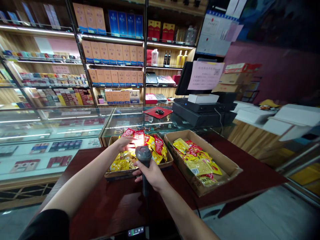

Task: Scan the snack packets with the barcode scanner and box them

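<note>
My right hand (153,173) is wrapped round the handle of a black handheld barcode scanner (143,155), its head pointing away from me. Bright light from it falls on a small red snack packet (139,136), which my left hand (125,143) pinches at its left side. Both hands are over the near cardboard box (117,174), which is filled with yellow packets (122,163) and red packets (158,145). The left fingertips are partly washed out by the glare.
To the right stands a second open cardboard box (228,173) with more packets, on the dark red table (107,206). A glass display counter (75,123) lies behind, with a black mouse (160,112) on a red mat (150,113). Beside it stands a monitor (183,80).
</note>
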`<state>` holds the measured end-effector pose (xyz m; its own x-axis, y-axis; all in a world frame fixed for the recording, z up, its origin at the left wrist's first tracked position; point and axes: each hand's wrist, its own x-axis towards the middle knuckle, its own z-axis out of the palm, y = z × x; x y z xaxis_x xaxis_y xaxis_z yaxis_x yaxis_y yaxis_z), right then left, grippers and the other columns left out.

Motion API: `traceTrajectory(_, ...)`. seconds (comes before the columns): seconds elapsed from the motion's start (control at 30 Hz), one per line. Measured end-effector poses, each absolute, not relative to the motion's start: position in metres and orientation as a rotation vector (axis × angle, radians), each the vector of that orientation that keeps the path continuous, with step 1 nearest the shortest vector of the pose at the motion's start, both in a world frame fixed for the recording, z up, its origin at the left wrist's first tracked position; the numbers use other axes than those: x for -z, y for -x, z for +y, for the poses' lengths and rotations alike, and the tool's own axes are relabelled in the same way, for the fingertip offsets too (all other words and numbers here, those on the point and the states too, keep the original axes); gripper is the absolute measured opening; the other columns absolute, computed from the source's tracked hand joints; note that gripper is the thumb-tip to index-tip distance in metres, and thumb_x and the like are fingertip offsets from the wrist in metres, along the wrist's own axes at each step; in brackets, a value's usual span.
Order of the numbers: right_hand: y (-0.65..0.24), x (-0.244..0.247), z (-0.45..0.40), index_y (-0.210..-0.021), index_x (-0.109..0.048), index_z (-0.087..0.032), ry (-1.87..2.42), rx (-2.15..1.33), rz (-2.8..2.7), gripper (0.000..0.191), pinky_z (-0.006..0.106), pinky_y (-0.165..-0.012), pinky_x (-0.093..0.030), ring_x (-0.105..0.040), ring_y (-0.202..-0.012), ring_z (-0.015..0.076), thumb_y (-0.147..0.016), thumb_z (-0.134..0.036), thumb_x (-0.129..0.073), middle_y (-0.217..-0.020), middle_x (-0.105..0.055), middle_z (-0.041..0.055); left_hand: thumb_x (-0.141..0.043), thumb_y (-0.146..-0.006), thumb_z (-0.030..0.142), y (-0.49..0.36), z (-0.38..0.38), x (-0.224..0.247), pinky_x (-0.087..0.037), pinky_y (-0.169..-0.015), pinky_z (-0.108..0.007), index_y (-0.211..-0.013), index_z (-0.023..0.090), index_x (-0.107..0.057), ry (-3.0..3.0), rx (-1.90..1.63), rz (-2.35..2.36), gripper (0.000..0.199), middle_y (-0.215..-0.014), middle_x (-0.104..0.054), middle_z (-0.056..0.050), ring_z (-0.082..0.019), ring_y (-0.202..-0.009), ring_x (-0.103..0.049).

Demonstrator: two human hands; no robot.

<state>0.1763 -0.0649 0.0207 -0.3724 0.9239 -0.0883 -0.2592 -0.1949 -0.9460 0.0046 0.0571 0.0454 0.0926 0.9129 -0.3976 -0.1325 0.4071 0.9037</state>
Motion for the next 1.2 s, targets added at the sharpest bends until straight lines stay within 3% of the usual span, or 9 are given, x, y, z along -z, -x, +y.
traceTrajectory(0.1, -0.177, -0.021, -0.063, -0.104, -0.053, -0.016, 0.888, -1.695, -1.166, 0.054, 0.027, -0.046, -0.057, -0.068, -0.068, 0.0176, -0.068, -0.051, -0.072, -0.098, -0.066, 0.0080, -0.076, -0.066, 0.014, -0.005, 0.056, -0.046, -0.056, -0.071, -0.036, -0.092, 0.017, -0.067, -0.831, -0.915, 1.200, 0.028, -0.088, -0.071, -0.012, -0.025, -0.082, -0.069)
traceTrajectory(0.2, -0.179, -0.023, -0.060, -0.104, -0.055, -0.017, 0.926, -1.649, -1.171, 0.052, 0.031, -0.051, -0.058, -0.068, -0.080, 0.0222, -0.068, -0.051, -0.072, -0.100, -0.065, 0.0089, -0.078, -0.064, 0.014, -0.004, 0.055, -0.045, -0.057, -0.069, -0.038, -0.089, 0.017, -0.066, -0.828, -0.919, 1.180, 0.028, -0.082, -0.071, -0.008, -0.023, -0.074, -0.069)
traceTrajectory(0.33, -0.186, -0.032, -0.043, -0.103, -0.061, -0.020, 0.963, -1.445, -1.201, 0.044, 0.035, -0.074, -0.056, -0.063, -0.095, 0.0219, -0.068, -0.045, -0.073, -0.101, -0.067, 0.0054, -0.082, -0.060, 0.014, 0.000, 0.053, -0.046, -0.058, -0.063, -0.038, -0.081, 0.015, -0.062, -0.818, -0.910, 1.164, 0.030, -0.073, -0.069, -0.004, -0.018, -0.062, -0.066)
traceTrajectory(0.43, -0.191, -0.043, -0.020, -0.098, -0.065, -0.020, 1.006, -1.374, -1.210, 0.034, 0.031, -0.083, -0.050, -0.061, -0.091, 0.0182, -0.068, -0.034, -0.072, -0.093, -0.068, 0.0016, -0.082, -0.060, 0.014, 0.004, 0.048, -0.048, -0.059, -0.065, -0.039, -0.080, 0.015, -0.059, -0.806, -0.903, 1.179, 0.030, -0.074, -0.069, -0.004, -0.017, -0.062, -0.066)
traceTrajectory(0.57, -0.191, -0.053, 0.010, -0.075, -0.065, -0.016, 1.084, -1.554, -1.099, 0.014, 0.028, -0.068, -0.050, -0.057, -0.066, 0.0133, -0.061, -0.019, -0.069, -0.064, -0.062, -0.0019, -0.081, -0.063, 0.016, 0.008, 0.040, -0.053, -0.059, -0.066, -0.039, -0.084, 0.016, -0.059, -0.826, -0.861, 1.165, 0.031, -0.079, -0.070, -0.005, -0.017, -0.063, -0.067)
traceTrajectory(0.67, -0.190, -0.054, 0.022, -0.067, -0.061, -0.016, 1.032, -1.646, -1.038, 0.011, 0.025, -0.061, -0.050, -0.053, -0.057, 0.0104, -0.058, -0.015, -0.068, -0.055, -0.056, -0.0040, -0.082, -0.062, 0.017, 0.007, 0.037, -0.056, -0.060, -0.064, -0.038, -0.085, 0.015, -0.059, -0.843, -0.840, 1.161, 0.033, -0.080, -0.070, -0.006, -0.018, -0.063, -0.068)
traceTrajectory(1.0, -0.275, -0.075, 0.043, -0.065, -0.057, -0.014, 1.016, -1.587, -0.834, 0.007, 0.025, -0.055, -0.052, -0.051, -0.048, 0.0090, -0.062, -0.010, -0.062, -0.050, -0.053, -0.0035, -0.078, -0.068, 0.015, -0.089, 0.082, -0.070, -0.058, -0.057, -0.029, -0.077, 0.014, -0.055, -0.950, -0.813, 1.104, 0.025, -0.067, -0.066, -0.003, -0.014, -0.055, -0.064)
traceTrajectory(1.2, -0.364, -0.079, 0.043, -0.069, -0.056, -0.015, 1.041, -1.417, -0.695, 0.007, 0.025, -0.057, -0.052, -0.050, -0.049, 0.0091, -0.064, -0.011, -0.060, -0.051, -0.051, -0.0047, -0.077, -0.069, 0.014, -0.191, 0.112, -0.067, -0.059, -0.063, -0.031, -0.087, 0.012, -0.061, -1.005, -0.747, 0.995, 0.025, -0.073, -0.068, -0.007, -0.016, -0.060, -0.066)
